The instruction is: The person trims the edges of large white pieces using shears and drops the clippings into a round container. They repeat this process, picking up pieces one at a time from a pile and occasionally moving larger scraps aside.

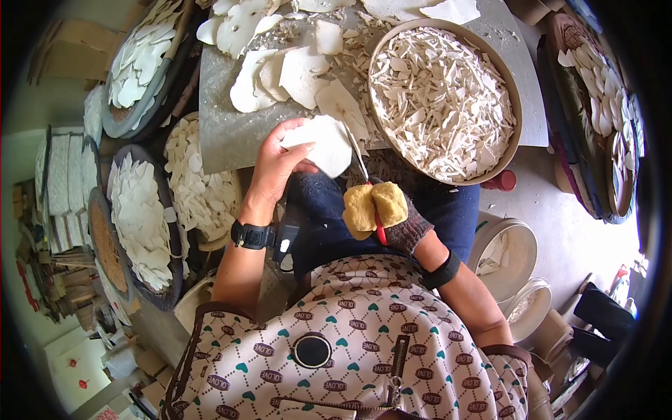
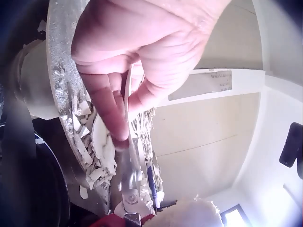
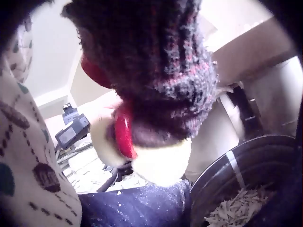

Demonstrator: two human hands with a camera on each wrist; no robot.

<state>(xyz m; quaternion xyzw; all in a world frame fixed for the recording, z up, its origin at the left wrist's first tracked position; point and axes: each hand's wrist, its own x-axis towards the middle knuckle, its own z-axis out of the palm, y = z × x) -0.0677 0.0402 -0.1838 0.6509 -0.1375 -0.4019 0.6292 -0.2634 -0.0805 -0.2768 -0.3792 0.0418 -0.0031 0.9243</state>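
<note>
My left hand (image 1: 276, 162) pinches a thin, flat white slice (image 1: 323, 147) between thumb and fingers, over the near edge of the grey table. My right hand (image 1: 406, 227) wears a dark knitted glove with thick yellow padding (image 1: 359, 210) over the fingers. It grips scissors with red handles (image 1: 381, 232), whose blades (image 1: 358, 155) point up along the slice's right edge. The left wrist view has the slice edge-on, in line with the scissor blades (image 2: 130, 175). In the right wrist view, the gloved hand (image 3: 161, 80) is curled round a red handle (image 3: 124, 132).
On the grey table (image 1: 218, 143) lie more white slices (image 1: 302, 75) and crumbs. A round tray (image 1: 518, 115) full of white offcuts overhangs the table's near right side. Baskets of slices (image 1: 143, 220) stand at left, with a white bucket (image 1: 530, 241) by the right knee.
</note>
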